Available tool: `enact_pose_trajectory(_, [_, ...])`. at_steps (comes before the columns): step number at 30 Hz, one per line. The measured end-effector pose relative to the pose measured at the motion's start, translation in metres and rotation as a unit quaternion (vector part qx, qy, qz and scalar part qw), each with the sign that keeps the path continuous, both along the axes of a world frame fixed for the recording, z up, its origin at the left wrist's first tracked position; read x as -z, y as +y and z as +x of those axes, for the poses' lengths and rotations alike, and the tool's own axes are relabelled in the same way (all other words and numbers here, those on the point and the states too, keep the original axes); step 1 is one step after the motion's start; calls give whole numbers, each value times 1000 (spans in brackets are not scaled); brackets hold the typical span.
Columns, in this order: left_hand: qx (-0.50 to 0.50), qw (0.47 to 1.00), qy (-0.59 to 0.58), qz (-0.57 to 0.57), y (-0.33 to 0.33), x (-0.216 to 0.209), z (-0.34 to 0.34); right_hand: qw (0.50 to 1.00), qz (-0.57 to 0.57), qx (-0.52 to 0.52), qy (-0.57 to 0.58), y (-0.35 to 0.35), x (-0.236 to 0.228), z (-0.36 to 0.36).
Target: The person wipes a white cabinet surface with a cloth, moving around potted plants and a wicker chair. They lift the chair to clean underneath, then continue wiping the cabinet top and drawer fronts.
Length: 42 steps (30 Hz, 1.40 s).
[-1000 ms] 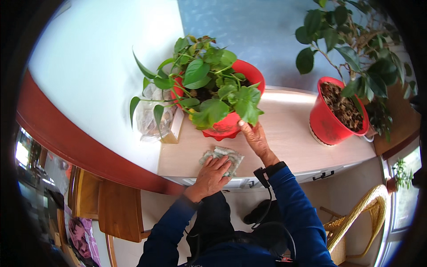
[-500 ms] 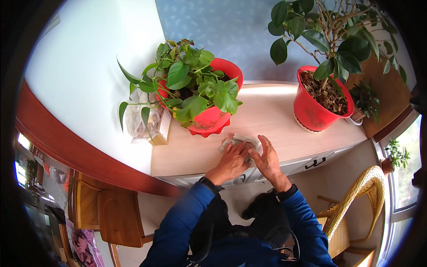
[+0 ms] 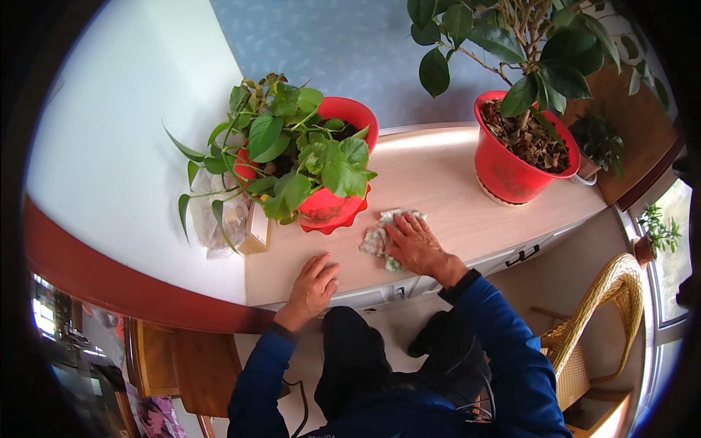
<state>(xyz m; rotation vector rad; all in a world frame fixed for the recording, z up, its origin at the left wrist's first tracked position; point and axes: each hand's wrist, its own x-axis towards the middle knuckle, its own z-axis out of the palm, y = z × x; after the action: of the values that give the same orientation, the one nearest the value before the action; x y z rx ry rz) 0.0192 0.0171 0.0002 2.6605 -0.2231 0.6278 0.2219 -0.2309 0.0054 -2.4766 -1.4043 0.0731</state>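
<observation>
A crumpled, pale cloth with green and brownish patches [image 3: 375, 241] lies on the light wood top of a low cabinet [image 3: 438, 171]. My right hand [image 3: 420, 247] presses down on its right part, fingers stretched out and slightly spread. To the left, over the cabinet's front edge, is my left hand [image 3: 312, 290], empty, with loosely bent fingers apart. Just beyond the cloth stands a red pot [image 3: 332, 208] with a leafy green trailing plant [image 3: 292, 157]. Another red pot [image 3: 511, 164], holding a small woody plant, stands farther right.
Beside the left pot are a small cardboard box [image 3: 256, 232] and clear plastic bags [image 3: 219, 219] against the white wall. Black handles [image 3: 523, 255] stick out from the cabinet front. A wicker chair [image 3: 602, 314] stands at right, a wooden chair [image 3: 208, 365] at lower left.
My left hand has come off the cloth and moved left toward the cabinet edge. My right hand, raised beside the cloth before, now lies on it. The cloth is more spread out.
</observation>
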Motion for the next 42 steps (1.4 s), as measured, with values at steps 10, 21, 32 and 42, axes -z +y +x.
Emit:
enact_pose_trajectory(10, [-26, 999, 44, -4, -5, -6, 5, 997, -2, -12, -81, 65, 25, 117])
enact_pose_trajectory(21, [7, 999, 43, 5, -4, -16, 16, 981, 136, -110, 82, 165, 27, 208])
enact_pose_trajectory(32, [-9, 996, 83, -31, -6, -25, 15, 965, 137, -71, 212, 178, 11, 212])
enact_pose_trajectory(42, [0, 999, 48, 23, -3, -14, 12, 994, -75, 74, -21, 92, 3, 186])
